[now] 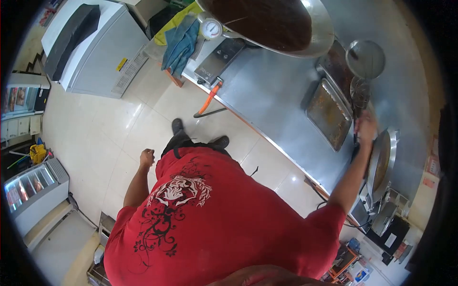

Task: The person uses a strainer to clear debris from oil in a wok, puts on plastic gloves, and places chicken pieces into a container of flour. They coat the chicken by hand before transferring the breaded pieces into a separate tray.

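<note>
My right hand [366,127] reaches over the steel table at the right. Its fingers are closed at the handle end of a wire whisk [360,93], whose loops point away from me. Just beyond the whisk lies a round mesh strainer [365,59]. A stained metal tray [329,114] sits beside the hand on its left, and a shallow round pan [383,162] stands close to my forearm on the other side. At my left side, my left hand [147,158] hangs over the floor, fingers curled in, with nothing visible in it.
A large pan of dark brown contents [267,19] with a dial thermometer [211,29] stands above a burner unit [219,61]. An orange hose [208,98] hangs off the steel table [281,105]. Cloths [180,45] lie near a white freezer [107,57]. Cables hang near the right.
</note>
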`<state>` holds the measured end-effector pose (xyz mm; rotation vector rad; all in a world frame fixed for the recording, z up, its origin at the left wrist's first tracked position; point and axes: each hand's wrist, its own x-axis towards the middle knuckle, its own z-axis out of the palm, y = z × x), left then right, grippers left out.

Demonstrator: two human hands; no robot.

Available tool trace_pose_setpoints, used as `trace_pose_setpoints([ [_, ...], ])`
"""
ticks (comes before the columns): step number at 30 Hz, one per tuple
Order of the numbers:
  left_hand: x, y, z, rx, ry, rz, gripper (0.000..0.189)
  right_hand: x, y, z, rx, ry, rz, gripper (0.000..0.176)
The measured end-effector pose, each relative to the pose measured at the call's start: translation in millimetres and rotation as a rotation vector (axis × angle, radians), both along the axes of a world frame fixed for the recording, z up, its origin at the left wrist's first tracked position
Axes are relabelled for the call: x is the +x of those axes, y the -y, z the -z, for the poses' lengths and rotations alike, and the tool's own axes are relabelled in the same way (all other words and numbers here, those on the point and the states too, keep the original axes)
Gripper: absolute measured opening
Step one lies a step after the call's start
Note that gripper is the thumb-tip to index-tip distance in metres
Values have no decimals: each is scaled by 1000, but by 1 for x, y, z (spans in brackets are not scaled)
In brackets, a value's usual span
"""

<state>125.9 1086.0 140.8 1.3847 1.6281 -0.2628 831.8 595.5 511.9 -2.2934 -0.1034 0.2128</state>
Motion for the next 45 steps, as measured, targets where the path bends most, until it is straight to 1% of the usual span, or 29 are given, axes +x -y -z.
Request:
trace_pose_setpoints([
  [2,-12,-18,3,-22,-9,2,33,23,11,61,-346,87,-39,35],
  [4,-23,-44,7,-37,-19,23,33,24,7,101,-507,121,8,36],
  [6,-27,-77,7,-36,-15,36,32,12,-2,130,-609,129,82,37],
  [9,-37,-146,13,-10,17,39,31,-13,-18,162,-675,136,192,40],
  [10,-41,-174,17,-2,28,76,32,-23,-21,172,-704,163,206,40],
  [11,-46,-202,19,6,35,109,32,-26,-13,191,-731,251,173,41],
  [12,-53,-232,20,20,41,131,32,-41,-16,198,-847,242,148,42],
  [13,-61,-264,30,73,17,231,29,-47,-8,220,-1022,187,101,43],
  [14,-80,-295,71,312,156,500,28,-55,-3,239,-1193,137,43,44],
  [15,-105,-337,95,568,266,772,27,-91,-7,250,-984,314,90,48],
  [16,-77,-356,58,212,64,334,25,-125,-23,269,-854,546,212,53],
  [17,-62,-378,34,219,61,360,27,-147,-18,291,-725,440,307,58],
  [18,-50,-403,27,230,96,373,30,-189,-43,292,-698,277,465,62],
  [19,-28,-420,1,228,129,342,32,-233,-41,311,-676,340,440,61],
  [20,-4,-439,-23,217,155,383,33,-284,-66,305,-745,174,508,58],
  [21,20,-460,-36,250,157,427,33,-320,-47,345,-744,107,498,56],
  [22,45,-480,-46,306,196,508,33,-369,-19,408,-784,167,518,55],
  [24,97,-520,-55,388,270,593,33,-463,-91,412,-651,-100,582,52],
  [25,126,-535,-68,408,290,620,33,-494,-131,418,-585,-251,573,51],
  [27,181,-558,-87,547,382,737,32,-524,-201,424,-479,-460,523,50],
  [29,230,-575,-122,567,421,745,32,-527,-261,427,-376,-600,447,50],
  [31,270,-599,-156,587,433,769,32,-506,-312,422,-263,-666,398,49],
  [33,309,-638,-180,657,393,831,33,-474,-350,416,-163,-683,364,48],
  [37,376,-719,-224,808,348,789,36,-405,-412,384,2,-664,365,47],
  [40,436,-787,-233,862,320,767,39,-378,-455,362,78,-646,415,46],
  [41,458,-812,-232,886,317,794,38,-376,-468,357,94,-643,441,45],
  [44,522,-872,-227,912,330,843,35,-387,-511,341,115,-663,541,44],
  [45,543,-888,-224,892,294,871,33,-395,-527,333,114,-680,590,44],
])
